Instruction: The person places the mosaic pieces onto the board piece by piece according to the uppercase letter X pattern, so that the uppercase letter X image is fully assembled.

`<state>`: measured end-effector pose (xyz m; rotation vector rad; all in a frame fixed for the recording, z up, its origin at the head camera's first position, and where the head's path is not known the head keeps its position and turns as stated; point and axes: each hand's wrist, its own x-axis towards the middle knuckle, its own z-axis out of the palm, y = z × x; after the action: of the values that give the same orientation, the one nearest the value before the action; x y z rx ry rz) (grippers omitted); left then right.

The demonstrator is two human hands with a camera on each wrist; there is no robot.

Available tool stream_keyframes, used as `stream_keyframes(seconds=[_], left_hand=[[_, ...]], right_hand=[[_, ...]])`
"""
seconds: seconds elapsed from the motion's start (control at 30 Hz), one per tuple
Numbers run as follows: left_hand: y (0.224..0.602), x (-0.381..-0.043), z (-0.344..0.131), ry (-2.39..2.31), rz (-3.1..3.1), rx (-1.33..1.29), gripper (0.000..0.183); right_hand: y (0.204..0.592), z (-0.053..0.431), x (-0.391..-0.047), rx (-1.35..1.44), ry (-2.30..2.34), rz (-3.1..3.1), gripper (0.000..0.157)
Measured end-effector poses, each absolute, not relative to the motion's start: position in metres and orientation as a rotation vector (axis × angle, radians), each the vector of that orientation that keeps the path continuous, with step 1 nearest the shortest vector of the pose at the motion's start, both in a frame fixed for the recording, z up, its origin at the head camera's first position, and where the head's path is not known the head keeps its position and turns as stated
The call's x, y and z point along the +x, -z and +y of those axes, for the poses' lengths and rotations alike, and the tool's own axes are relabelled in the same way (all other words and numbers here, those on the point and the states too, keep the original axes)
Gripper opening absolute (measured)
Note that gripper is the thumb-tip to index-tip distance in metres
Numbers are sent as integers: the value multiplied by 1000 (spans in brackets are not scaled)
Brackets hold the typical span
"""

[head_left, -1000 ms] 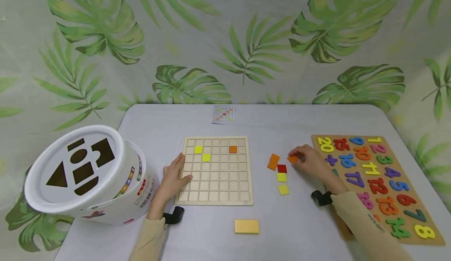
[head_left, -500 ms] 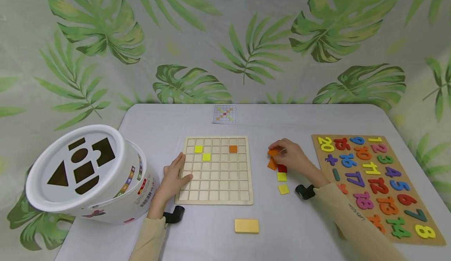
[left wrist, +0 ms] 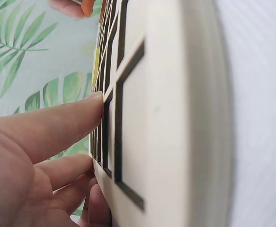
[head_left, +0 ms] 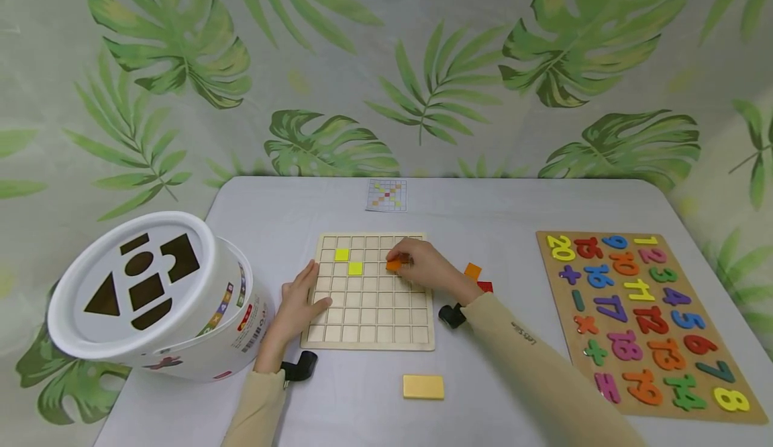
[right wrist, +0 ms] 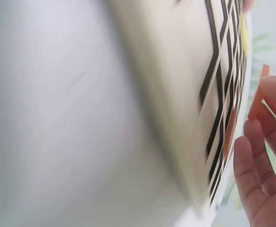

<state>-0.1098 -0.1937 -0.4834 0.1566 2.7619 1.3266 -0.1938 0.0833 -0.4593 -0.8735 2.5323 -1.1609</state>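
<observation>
A wooden grid board [head_left: 367, 316] lies on the table with two yellow tiles [head_left: 341, 254] in its upper left cells. My left hand [head_left: 298, 303] rests at its left edge, fingers extended along the side; the thumb [left wrist: 66, 124] touches the top face. Over the upper right part of the board, my right hand [head_left: 425, 264] pinches an orange square tile [right wrist: 259, 94] between thumb and fingers. That tile is tilted and raised off the surface in the right wrist view. Another orange tile [right wrist: 229, 135] sits in the board, hidden by the hand in the head view.
Loose orange [head_left: 473, 271] and red [head_left: 485, 286] tiles lie right of the board, partly behind the right forearm. A small pattern card [head_left: 386, 196] lies at the back, a yellow block [head_left: 423, 386] in front. A white bucket [head_left: 253, 313] stands left, a number board [head_left: 561, 286] right.
My right hand went to the loose tiles, then moved left over the grid board with an orange tile. The left hand stays at the board's edge.
</observation>
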Motion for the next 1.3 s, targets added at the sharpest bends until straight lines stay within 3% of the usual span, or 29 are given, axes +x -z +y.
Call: stream_keyframes(seconds=[0.3, 0.7, 1.0, 1.3], left_hand=[[485, -111, -195, -1325, 2775, 172, 73], [485, -111, -195, -1320, 2777, 178, 72], [486, -111, -194, -1346, 2770, 205, 73], [482, -109, -193, -1341, 2740, 144, 73]], right_hand=[[460, 60, -196, -984, 917, 2624, 26], [454, 65, -193, -946, 888, 2619, 32], [439, 135, -180, -801, 1191, 2574, 25], [456, 219, -157, -621, 1149, 2654, 22]])
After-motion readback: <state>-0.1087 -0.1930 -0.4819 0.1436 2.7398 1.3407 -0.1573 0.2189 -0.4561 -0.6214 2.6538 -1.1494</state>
